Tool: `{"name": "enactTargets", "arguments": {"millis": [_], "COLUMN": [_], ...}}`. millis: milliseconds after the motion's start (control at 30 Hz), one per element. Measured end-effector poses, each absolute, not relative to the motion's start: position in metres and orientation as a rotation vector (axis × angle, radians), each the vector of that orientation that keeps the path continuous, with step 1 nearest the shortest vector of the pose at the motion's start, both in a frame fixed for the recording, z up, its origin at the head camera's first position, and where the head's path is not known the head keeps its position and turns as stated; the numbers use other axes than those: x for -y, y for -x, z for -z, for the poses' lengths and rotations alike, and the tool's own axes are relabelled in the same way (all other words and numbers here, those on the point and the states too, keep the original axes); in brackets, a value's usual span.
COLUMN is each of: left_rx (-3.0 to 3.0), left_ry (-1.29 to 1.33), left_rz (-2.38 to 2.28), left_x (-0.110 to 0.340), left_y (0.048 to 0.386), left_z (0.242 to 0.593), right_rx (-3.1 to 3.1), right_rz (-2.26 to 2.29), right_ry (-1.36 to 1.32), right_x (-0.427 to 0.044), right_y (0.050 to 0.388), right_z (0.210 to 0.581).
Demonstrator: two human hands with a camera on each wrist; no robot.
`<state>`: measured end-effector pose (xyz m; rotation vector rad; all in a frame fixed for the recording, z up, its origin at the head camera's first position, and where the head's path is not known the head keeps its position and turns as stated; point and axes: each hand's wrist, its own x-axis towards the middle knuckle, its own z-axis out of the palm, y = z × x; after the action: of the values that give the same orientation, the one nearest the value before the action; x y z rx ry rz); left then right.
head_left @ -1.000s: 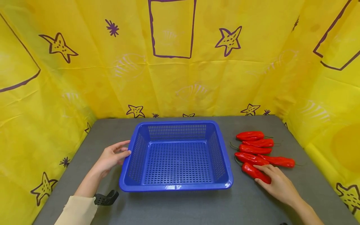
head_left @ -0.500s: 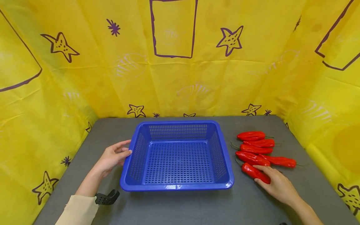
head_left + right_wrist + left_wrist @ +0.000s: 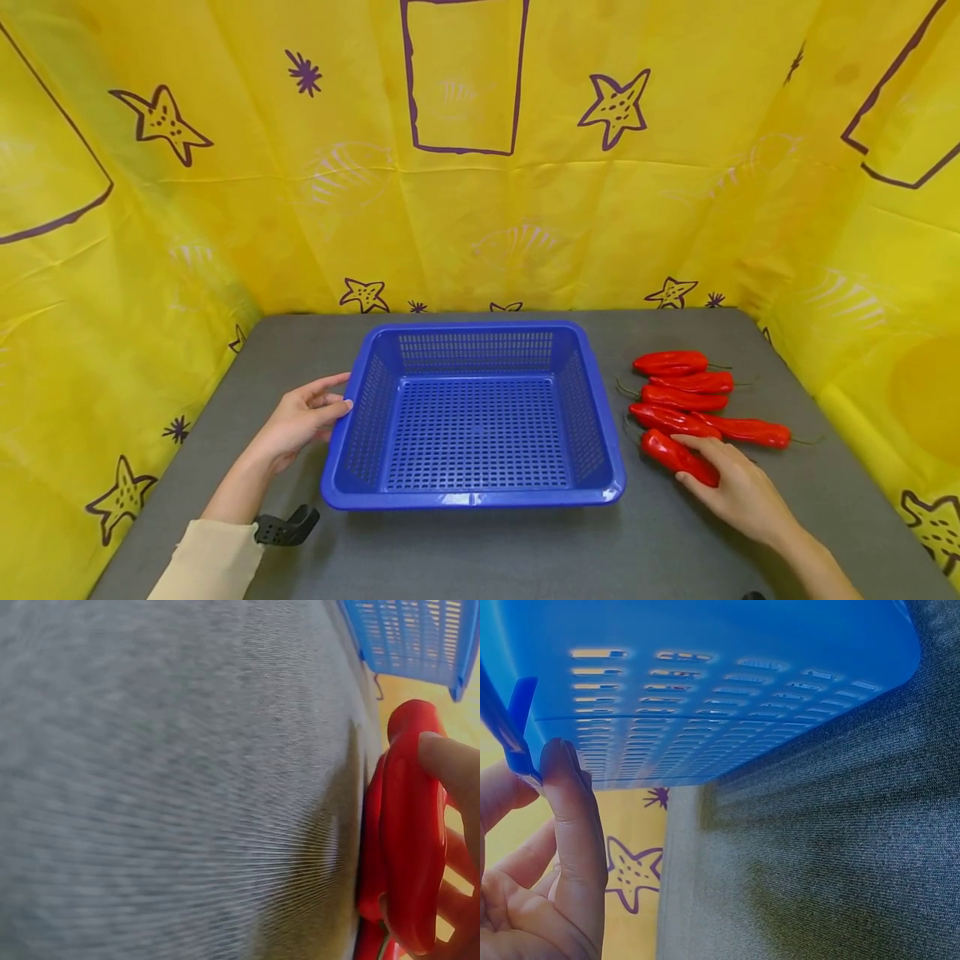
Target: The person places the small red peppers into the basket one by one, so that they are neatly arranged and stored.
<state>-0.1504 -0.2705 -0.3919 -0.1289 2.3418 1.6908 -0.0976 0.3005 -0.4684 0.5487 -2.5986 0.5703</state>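
In the head view a blue perforated plastic basket stands on the grey tabletop, nothing inside it. My left hand pinches its left rim; the left wrist view has the thumb against the outer wall just under the lip. To the basket's right my right hand grips a long red pepper between thumb and fingers. In the right wrist view that pepper appears slightly above the cloth, its stem hidden there. Several more red peppers with thin green stems lie close together just behind it.
A yellow cloth with drawn starfish and fish bones hangs behind and on both sides of the table. A black strap sits at the left wrist.
The gripped pepper and my right hand have shifted slightly to the left and up. My left hand and the basket have stayed in place.
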Motion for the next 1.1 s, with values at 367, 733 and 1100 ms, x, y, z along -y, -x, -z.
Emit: {"name": "enactTargets", "arguments": {"millis": [367,733,1100], "left_rx": [-2.338,-2.312,-2.297], "left_ry": [0.12,0.111,0.093], "left_rz": [-1.683,-1.703,-1.711], "left_x": [0.271,0.271,0.271], "left_y": [0.152,0.151,0.151], "left_z": [0.391,0.392,0.392], "right_rx": [2.544,2.566,2.619], "right_rz": [-0.53,-0.557,-0.564], "right_ry": [-0.589,-0.548,-0.5], "right_x": [-0.3,-0.297,-0.295], "right_y": [0.109,0.121,0.128], "right_z": [0.455,0.443,0.428]}}
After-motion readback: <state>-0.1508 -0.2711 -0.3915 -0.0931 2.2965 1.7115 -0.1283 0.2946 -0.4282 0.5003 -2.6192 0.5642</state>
